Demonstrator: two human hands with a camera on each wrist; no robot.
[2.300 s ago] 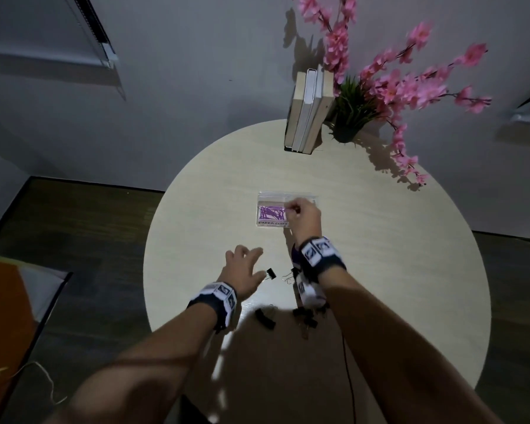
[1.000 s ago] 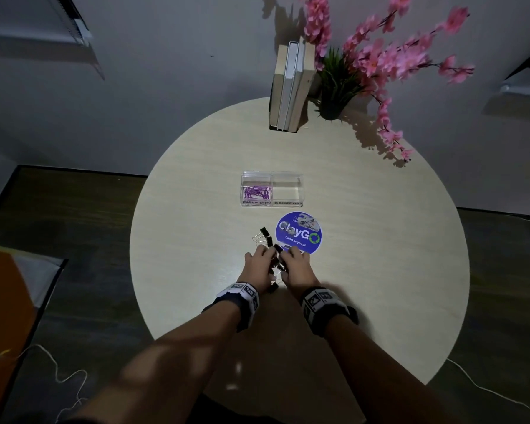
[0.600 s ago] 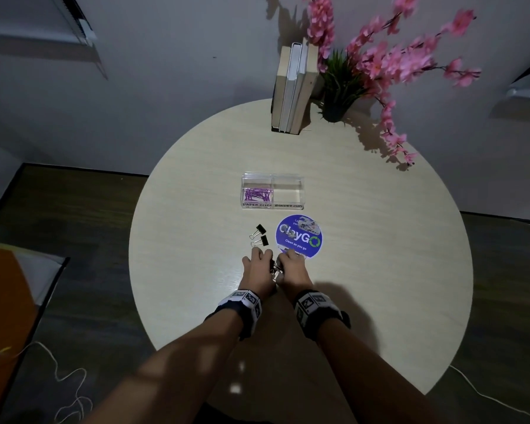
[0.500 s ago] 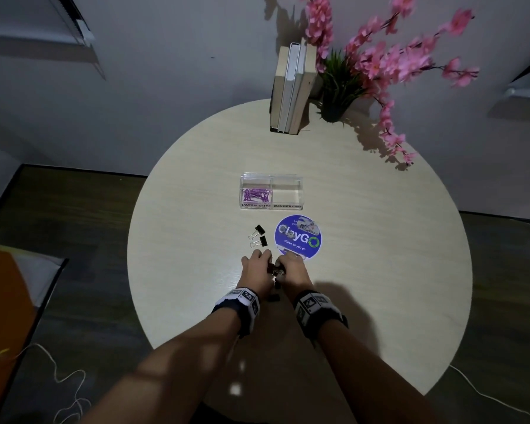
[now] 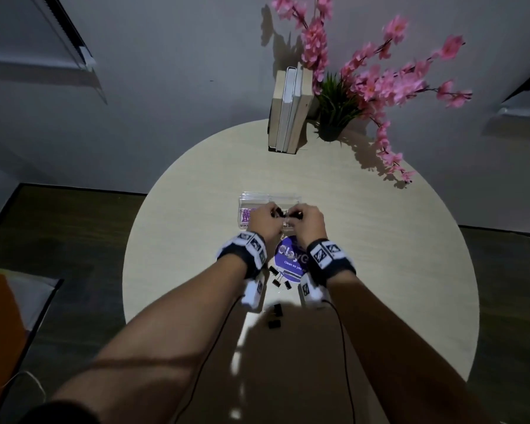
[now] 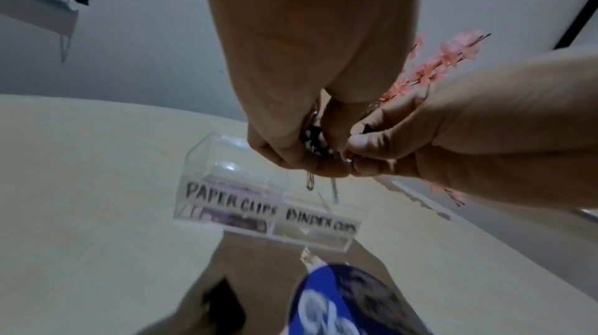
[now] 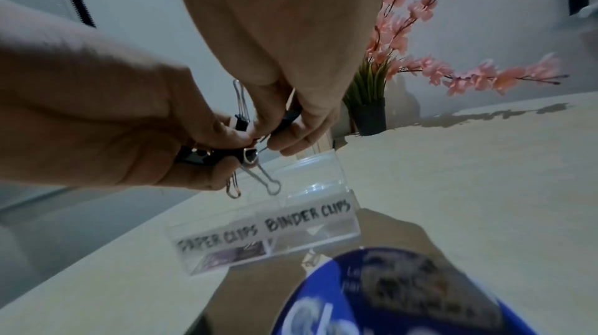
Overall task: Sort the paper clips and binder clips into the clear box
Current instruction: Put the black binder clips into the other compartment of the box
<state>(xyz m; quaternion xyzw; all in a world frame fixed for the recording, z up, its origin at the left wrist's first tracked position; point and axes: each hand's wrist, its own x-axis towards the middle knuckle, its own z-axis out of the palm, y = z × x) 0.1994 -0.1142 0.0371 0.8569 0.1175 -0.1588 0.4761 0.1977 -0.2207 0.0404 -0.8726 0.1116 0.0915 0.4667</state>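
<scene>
The clear box (image 5: 257, 198) stands mid-table, with two compartments labelled PAPER CLIPS (image 6: 226, 203) and BINDER CLIPS (image 7: 307, 214). Purple paper clips (image 5: 247, 215) lie in its left compartment. Both hands hover together just above the box. My left hand (image 5: 268, 216) grips a bunch of black binder clips (image 7: 197, 157), whose wire handles (image 7: 270, 183) dangle over the binder-clip side. My right hand (image 5: 302, 216) pinches a black binder clip (image 7: 288, 118) right beside the bunch. Several more binder clips (image 5: 276, 281) lie loose on the table under my wrists.
A round blue sticker (image 5: 289, 258) lies on the table just in front of the box. Upright books (image 5: 289, 113) and a potted plant with pink blossoms (image 5: 334, 117) stand at the table's far edge. Cables trail from both wrist cameras.
Both hands lifted from the near side of the blue sticker and moved forward to above the clear box, carrying binder clips. Several loose clips stayed on the table behind them.
</scene>
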